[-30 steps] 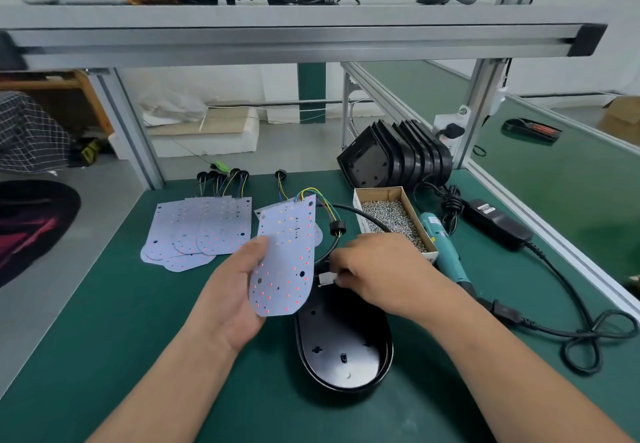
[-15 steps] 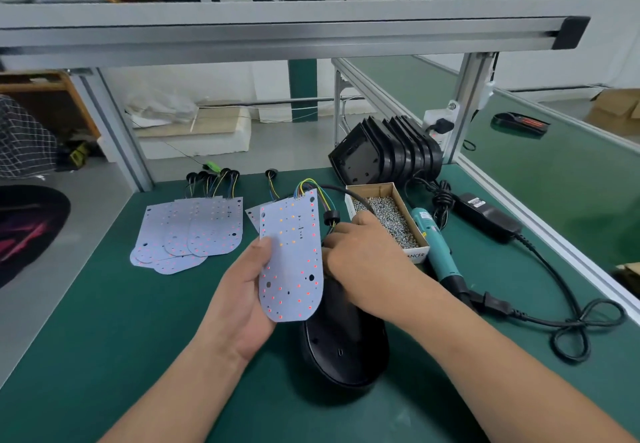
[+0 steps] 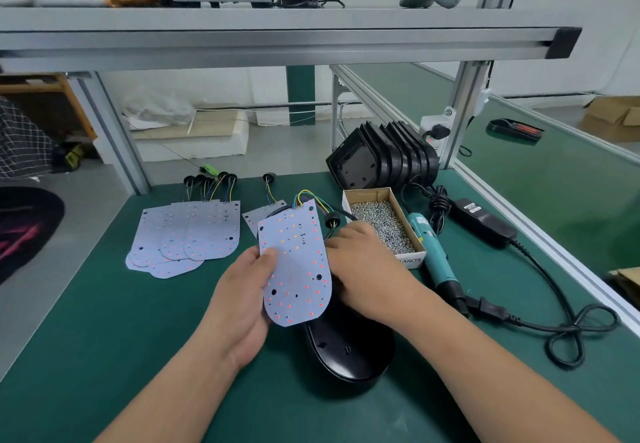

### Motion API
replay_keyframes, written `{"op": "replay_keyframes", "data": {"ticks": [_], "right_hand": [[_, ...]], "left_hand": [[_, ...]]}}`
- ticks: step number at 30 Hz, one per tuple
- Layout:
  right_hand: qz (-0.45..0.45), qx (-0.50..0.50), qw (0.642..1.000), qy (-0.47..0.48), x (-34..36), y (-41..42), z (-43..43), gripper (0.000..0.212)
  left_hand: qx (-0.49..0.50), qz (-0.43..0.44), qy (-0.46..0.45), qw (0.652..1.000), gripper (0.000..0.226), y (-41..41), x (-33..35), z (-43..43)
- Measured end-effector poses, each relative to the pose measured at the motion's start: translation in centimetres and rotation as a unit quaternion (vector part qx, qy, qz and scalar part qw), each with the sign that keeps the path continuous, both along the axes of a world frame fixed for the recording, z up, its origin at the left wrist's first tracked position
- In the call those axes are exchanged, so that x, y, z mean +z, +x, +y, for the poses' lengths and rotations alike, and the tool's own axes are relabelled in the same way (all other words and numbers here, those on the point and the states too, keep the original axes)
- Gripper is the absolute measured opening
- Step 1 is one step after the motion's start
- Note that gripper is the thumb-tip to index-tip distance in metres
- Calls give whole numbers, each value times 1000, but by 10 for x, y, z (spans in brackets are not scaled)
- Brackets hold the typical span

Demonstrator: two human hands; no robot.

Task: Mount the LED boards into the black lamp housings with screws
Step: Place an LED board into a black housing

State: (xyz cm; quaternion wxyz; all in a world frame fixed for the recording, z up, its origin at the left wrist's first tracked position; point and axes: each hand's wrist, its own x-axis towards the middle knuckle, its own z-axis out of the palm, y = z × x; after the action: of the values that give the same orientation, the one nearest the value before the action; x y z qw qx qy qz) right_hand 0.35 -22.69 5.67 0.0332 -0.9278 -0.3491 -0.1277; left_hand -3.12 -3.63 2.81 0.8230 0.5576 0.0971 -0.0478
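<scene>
While the left hand (image 3: 242, 304) pinches the LED board (image 3: 294, 266) by its left edge, thumb on the dotted face and fingers behind, the board stands nearly upright over the 12 o'clock end of the black housing (image 3: 349, 356). The housing lies open side up on the green table (image 3: 104, 338).

One second earlier the board leaned further left and more of the housing's inside showed; the board now hides the far half. The right hand (image 3: 367, 276) has moved from the housing's rim to the board's right edge, at 3 o'clock of the board. Its fingers curl down behind the board, and I cannot tell whether they hold anything. Coloured wires (image 3: 308, 197) leave the board's top edge toward a round black grommet (image 3: 333, 223).

Readable writing: the box of screws (image 3: 410, 259), at 1 o'clock of the housing, shows "LANCER" on its near white wall, with the start cut off by the right hand. Labels on the teal screwdriver (image 3: 433, 252) just beside the box and on the power brick (image 3: 485, 221) at 2 o'clock are too small to read.

Spare boards (image 3: 187, 235) lie fanned at 10 o'clock.
</scene>
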Motion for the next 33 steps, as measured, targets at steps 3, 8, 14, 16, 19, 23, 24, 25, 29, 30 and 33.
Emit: {"op": "replay_keyframes", "data": {"ticks": [3,8,14,16,19,23,24,25,29,30,33], "right_hand": [[-30,-49,998,7,0,0,-2,26],[-12,-52,997,56,-3,-2,3,23],[23,47,992,112,-1,9,-10,12],[32,26,977,208,-3,12,-14,16],[87,-79,941,318,-4,14,-18,50],[156,-172,946,227,-6,21,-26,76],[160,-173,946,220,-5,21,-27,73],[158,-163,947,228,-5,22,-28,63],[126,-107,952,257,-1,20,-28,9],[144,-117,939,290,-1,21,-26,11],[213,-157,842,470,-4,18,-16,8]], "left_hand": [[-40,14,20,999,27,-1,1,11],[-72,-1,-17,997,27,-2,4,13],[-27,-24,-31,999,36,3,4,11],[-6,-20,-29,999,34,6,3,14],[12,-14,-30,999,32,8,1,16],[12,-24,-34,999,29,11,-2,22],[10,-29,-40,999,28,12,-3,24],[11,-36,-48,998,27,13,-3,25],[14,-69,-57,996,31,13,-2,27],[16,-74,-62,995,26,13,-3,28],[8,-73,-86,994,30,12,-3,25]]}}
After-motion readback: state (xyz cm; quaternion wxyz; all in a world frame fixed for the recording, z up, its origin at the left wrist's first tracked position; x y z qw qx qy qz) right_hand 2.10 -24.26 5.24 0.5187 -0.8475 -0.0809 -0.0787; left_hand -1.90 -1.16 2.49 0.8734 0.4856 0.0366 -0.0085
